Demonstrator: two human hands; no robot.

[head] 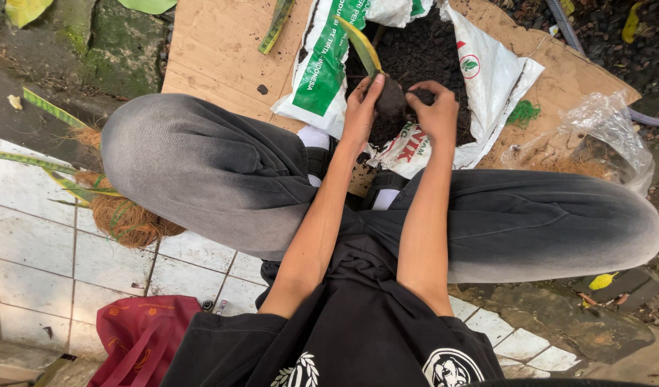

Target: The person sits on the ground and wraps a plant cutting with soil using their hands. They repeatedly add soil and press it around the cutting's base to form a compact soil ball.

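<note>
- Dark, damp soil is packed into a soil ball (391, 100) that sits between the two hands, over the open sack.
- Left hand (361, 107) is closed against the left side of the ball, fingers pointing up and curled around it, thumb pressed to the soil.
- Right hand (437, 109) cups the ball from the other side, fingers bent over the top and gripping it; both hands are touching the soil.
- A long green leaf with yellow edges (361, 44) rises tilted from the top of the ball, just above the left fingertips.
- Beneath the hands lies a torn-open white and green plastic sack (322, 72), its middle filled with loose black potting soil (423, 54).
- The sack rests on a flat sheet of brown cardboard (215, 50) sprinkled with a few crumbs of soil.
- A crumpled clear plastic bag (605, 132) lies on the cardboard's right edge, with a small tuft of green string (523, 113) between it and the sack.
- The person crouches, grey trouser knees (200, 165) spread either side of the forearms, black shirt below.
- On the left, a finished coconut-fibre ball (129, 215) with striped leaves rests on white tiles (35, 251), well apart from the hands.
- A red cloth bag (139, 337) lies on the tiles near the lower edge.
</note>
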